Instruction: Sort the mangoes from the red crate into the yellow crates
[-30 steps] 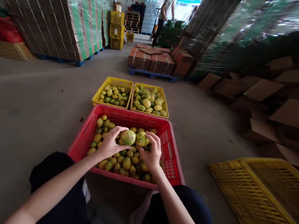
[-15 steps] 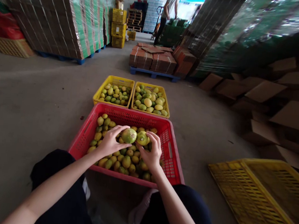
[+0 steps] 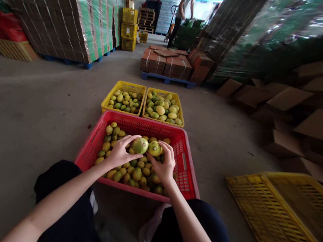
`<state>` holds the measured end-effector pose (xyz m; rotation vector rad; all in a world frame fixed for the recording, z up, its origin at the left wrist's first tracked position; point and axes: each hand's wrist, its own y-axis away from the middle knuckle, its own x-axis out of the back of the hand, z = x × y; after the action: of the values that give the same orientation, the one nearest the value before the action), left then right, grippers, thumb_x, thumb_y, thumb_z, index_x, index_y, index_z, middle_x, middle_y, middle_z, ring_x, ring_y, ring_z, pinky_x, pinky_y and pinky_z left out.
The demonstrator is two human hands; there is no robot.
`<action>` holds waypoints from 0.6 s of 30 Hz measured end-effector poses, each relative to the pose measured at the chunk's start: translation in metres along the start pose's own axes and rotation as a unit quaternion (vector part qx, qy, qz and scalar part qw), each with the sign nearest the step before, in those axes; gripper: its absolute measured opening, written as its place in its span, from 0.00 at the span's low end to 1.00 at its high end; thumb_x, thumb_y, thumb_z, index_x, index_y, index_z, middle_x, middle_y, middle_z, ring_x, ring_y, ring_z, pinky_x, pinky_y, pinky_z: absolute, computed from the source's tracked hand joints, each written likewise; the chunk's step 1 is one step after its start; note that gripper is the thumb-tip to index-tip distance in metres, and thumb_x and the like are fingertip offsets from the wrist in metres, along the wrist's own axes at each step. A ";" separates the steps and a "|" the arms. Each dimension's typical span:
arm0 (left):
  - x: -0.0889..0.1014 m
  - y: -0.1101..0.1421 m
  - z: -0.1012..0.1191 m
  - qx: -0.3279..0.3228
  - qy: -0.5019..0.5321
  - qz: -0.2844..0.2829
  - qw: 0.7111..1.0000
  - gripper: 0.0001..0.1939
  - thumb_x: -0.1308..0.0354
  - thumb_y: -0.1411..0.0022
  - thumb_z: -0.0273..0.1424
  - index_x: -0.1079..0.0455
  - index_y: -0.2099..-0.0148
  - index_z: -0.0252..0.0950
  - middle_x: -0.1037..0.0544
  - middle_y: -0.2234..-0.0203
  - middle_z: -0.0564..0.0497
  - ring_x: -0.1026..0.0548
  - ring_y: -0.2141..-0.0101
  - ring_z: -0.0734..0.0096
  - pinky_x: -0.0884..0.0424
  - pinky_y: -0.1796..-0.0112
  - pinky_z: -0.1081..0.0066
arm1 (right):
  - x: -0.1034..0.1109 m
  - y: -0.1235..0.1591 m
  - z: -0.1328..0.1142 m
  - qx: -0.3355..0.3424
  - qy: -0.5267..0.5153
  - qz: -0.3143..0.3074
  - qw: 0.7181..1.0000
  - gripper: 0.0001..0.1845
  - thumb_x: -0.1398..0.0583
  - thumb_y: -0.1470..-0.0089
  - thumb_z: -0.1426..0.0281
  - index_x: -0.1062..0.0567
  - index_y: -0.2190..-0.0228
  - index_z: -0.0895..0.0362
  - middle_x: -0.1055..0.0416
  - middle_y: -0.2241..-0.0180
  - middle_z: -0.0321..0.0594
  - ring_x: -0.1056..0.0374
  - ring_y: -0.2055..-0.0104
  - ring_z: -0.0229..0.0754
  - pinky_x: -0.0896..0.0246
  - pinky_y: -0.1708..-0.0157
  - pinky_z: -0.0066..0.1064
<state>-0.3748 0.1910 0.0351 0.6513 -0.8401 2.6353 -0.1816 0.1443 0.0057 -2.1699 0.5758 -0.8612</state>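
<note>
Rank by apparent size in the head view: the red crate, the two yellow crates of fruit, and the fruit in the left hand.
1. Red crate, though nearest.
2. Two yellow crates, alike.
3. Fruit in left hand.

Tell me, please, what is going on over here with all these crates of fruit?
A person sits on the floor with a red crate of green-yellow fruit between the knees. The left hand holds one fruit and the right hand holds another fruit, both lifted just above the pile and side by side. Beyond the red crate stand two yellow crates, each holding similar fruit. An empty yellow crate lies to the right. Another person stands far back by the pallets.
</note>
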 end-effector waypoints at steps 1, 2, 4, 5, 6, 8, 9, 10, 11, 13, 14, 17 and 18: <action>0.000 0.000 0.000 0.000 0.001 0.001 1.000 0.29 0.32 0.49 0.39 0.34 0.46 0.39 0.24 0.53 0.46 0.26 0.52 0.61 0.30 0.50 0.63 | 0.000 0.000 0.000 0.000 0.000 -0.001 1.000 0.26 0.35 0.51 0.69 0.34 0.50 0.49 0.30 0.55 0.45 0.30 0.53 0.50 0.30 0.55 0.47; 0.000 0.000 0.000 -0.001 0.001 0.001 1.000 0.29 0.32 0.49 0.39 0.34 0.46 0.39 0.24 0.53 0.46 0.26 0.52 0.61 0.30 0.50 0.63 | 0.000 0.000 0.000 0.000 0.000 -0.001 1.000 0.26 0.35 0.51 0.69 0.34 0.50 0.49 0.30 0.55 0.45 0.30 0.53 0.50 0.30 0.55 0.47; 0.000 0.000 0.001 0.001 0.004 0.000 1.000 0.29 0.33 0.49 0.39 0.34 0.46 0.39 0.24 0.53 0.45 0.26 0.53 0.61 0.30 0.50 0.63 | 0.000 0.000 -0.001 0.000 -0.005 -0.001 1.000 0.26 0.35 0.51 0.69 0.34 0.50 0.49 0.30 0.55 0.45 0.30 0.53 0.50 0.31 0.55 0.46; 0.000 0.000 0.001 0.003 0.006 -0.001 1.000 0.29 0.33 0.49 0.39 0.34 0.46 0.39 0.24 0.53 0.45 0.26 0.52 0.61 0.30 0.50 0.63 | 0.000 0.000 -0.001 -0.001 -0.009 -0.001 1.000 0.26 0.35 0.51 0.69 0.34 0.50 0.50 0.30 0.55 0.45 0.30 0.53 0.50 0.31 0.54 0.46; 0.000 0.000 0.001 0.006 0.010 -0.002 1.000 0.29 0.33 0.49 0.39 0.34 0.46 0.38 0.24 0.53 0.45 0.26 0.52 0.61 0.30 0.50 0.63 | 0.000 0.000 -0.001 -0.001 -0.013 0.000 1.000 0.27 0.35 0.51 0.70 0.34 0.50 0.50 0.30 0.55 0.45 0.31 0.53 0.49 0.31 0.54 0.46; 0.000 0.001 0.001 0.019 0.026 -0.006 0.999 0.29 0.33 0.49 0.39 0.33 0.46 0.38 0.24 0.52 0.45 0.26 0.51 0.60 0.30 0.51 0.63 | -0.001 0.000 0.000 -0.004 -0.021 -0.001 1.000 0.27 0.34 0.52 0.70 0.33 0.50 0.50 0.31 0.55 0.45 0.31 0.53 0.49 0.31 0.55 0.45; -0.001 0.001 0.000 0.030 0.039 -0.010 0.999 0.28 0.33 0.49 0.39 0.33 0.47 0.38 0.25 0.52 0.44 0.27 0.51 0.59 0.30 0.51 0.63 | -0.001 0.001 0.000 -0.006 -0.024 0.000 1.000 0.27 0.34 0.52 0.70 0.33 0.50 0.50 0.31 0.55 0.45 0.31 0.53 0.49 0.31 0.55 0.45; -0.001 0.001 0.000 0.043 0.058 -0.015 0.997 0.28 0.33 0.49 0.39 0.33 0.47 0.38 0.25 0.51 0.44 0.27 0.51 0.59 0.30 0.51 0.63 | -0.001 0.001 0.000 -0.011 -0.028 -0.001 1.000 0.27 0.34 0.53 0.70 0.33 0.51 0.51 0.31 0.55 0.45 0.31 0.53 0.49 0.31 0.55 0.45; -0.002 0.001 -0.001 0.061 0.086 -0.022 0.994 0.29 0.33 0.50 0.38 0.33 0.46 0.39 0.25 0.51 0.44 0.27 0.51 0.59 0.29 0.51 0.63 | -0.001 0.001 0.000 -0.021 -0.035 -0.002 0.999 0.27 0.33 0.54 0.69 0.32 0.51 0.51 0.31 0.55 0.45 0.31 0.53 0.49 0.31 0.54 0.45; -0.003 0.001 -0.003 0.106 0.170 -0.035 0.979 0.32 0.32 0.50 0.36 0.37 0.43 0.40 0.25 0.52 0.45 0.25 0.54 0.61 0.28 0.53 0.63 | -0.001 0.001 -0.001 -0.065 -0.063 -0.014 0.996 0.27 0.32 0.56 0.69 0.31 0.53 0.51 0.30 0.55 0.44 0.31 0.53 0.49 0.32 0.54 0.44; -0.003 0.001 -0.004 0.131 0.218 -0.039 0.966 0.34 0.33 0.50 0.35 0.39 0.43 0.41 0.25 0.54 0.45 0.24 0.56 0.62 0.27 0.54 0.64 | 0.000 0.000 -0.002 -0.100 -0.092 -0.022 0.990 0.28 0.31 0.57 0.68 0.31 0.53 0.52 0.30 0.55 0.44 0.31 0.53 0.49 0.32 0.54 0.43; -0.003 -0.001 -0.006 0.192 0.336 -0.033 0.922 0.28 0.34 0.50 0.33 0.37 0.47 0.41 0.25 0.55 0.47 0.24 0.59 0.64 0.27 0.56 0.65 | 0.002 -0.004 -0.005 -0.225 -0.241 -0.048 0.943 0.32 0.30 0.60 0.68 0.33 0.53 0.50 0.29 0.56 0.41 0.30 0.53 0.47 0.32 0.54 0.41; -0.003 -0.002 -0.007 0.211 0.366 -0.031 0.906 0.25 0.36 0.49 0.33 0.35 0.49 0.41 0.26 0.53 0.47 0.24 0.57 0.64 0.27 0.56 0.65 | 0.003 -0.005 -0.006 -0.262 -0.295 -0.061 0.917 0.32 0.30 0.61 0.68 0.34 0.54 0.50 0.28 0.57 0.40 0.30 0.55 0.46 0.32 0.55 0.40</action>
<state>-0.3734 0.1962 0.0296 -0.2474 -0.0265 2.6812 -0.1832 0.1430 0.0142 -2.8023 0.3872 -0.0624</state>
